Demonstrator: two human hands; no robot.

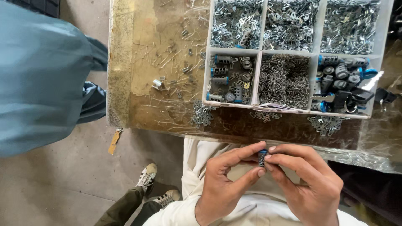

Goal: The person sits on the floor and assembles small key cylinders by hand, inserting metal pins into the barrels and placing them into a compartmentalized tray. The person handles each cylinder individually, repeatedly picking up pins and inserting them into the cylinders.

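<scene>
My left hand (224,180) and my right hand (305,182) meet just below the table's near edge, over my lap. Between their fingertips sits a small metal lock cylinder with a blue end (262,157); both hands pinch it. Most of the cylinder is hidden by my fingers. Straight ahead on the table lies a white compartment tray (257,52). Its near left cell holds several similar cylinders (226,77). The near middle cell is full of small wire springs (284,79), and the near right cell holds blue and black lock parts and keys (341,83).
The tray's three far cells hold heaps of small metal clips (289,21). Loose clips (202,115) and a lone metal cylinder (157,83) lie on the worn brown tabletop (146,50). A person in blue-grey clothing (42,79) stands at left; another person's shoes (157,186) are on the floor.
</scene>
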